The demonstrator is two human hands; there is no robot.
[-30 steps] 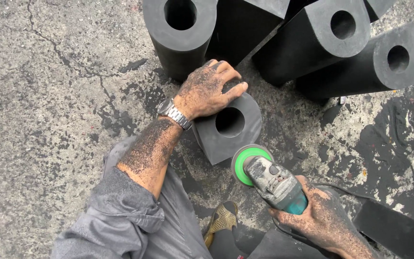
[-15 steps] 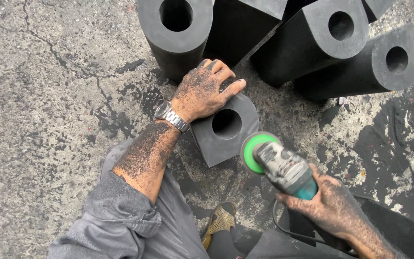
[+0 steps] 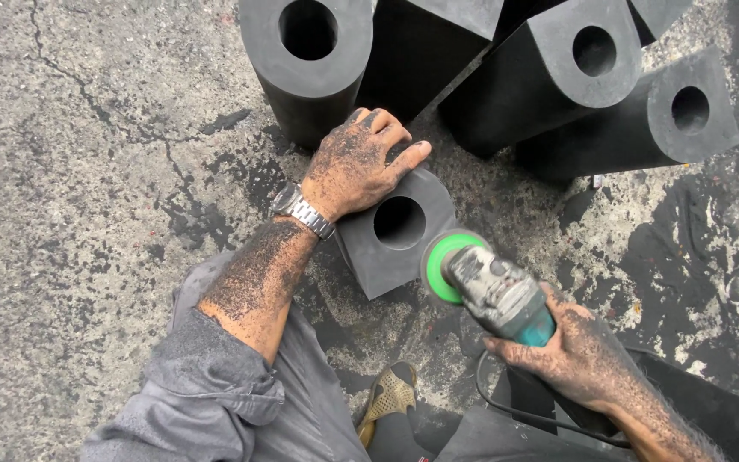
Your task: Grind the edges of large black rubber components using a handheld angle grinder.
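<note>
A black rubber block (image 3: 391, 248) with a round hole through it stands on the concrete. My left hand (image 3: 352, 167), covered in black dust and wearing a metal wristwatch (image 3: 301, 210), presses flat on the block's top left side. My right hand (image 3: 579, 355) grips a teal angle grinder (image 3: 498, 295). Its green disc (image 3: 442, 265) touches the block's right edge, just right of the hole.
Several larger black rubber blocks with holes (image 3: 310, 51) (image 3: 579, 73) (image 3: 673, 115) lie behind the small one. The grinder's black cord (image 3: 523, 411) loops down near my leg. My foot in a yellow-brown sandal (image 3: 391, 398) rests below. Cracked grey concrete (image 3: 70, 214) spreads to the left.
My right hand has carried the grinder up and to the right, from the block's lower edge to its right edge. The left hand stays on the block.
</note>
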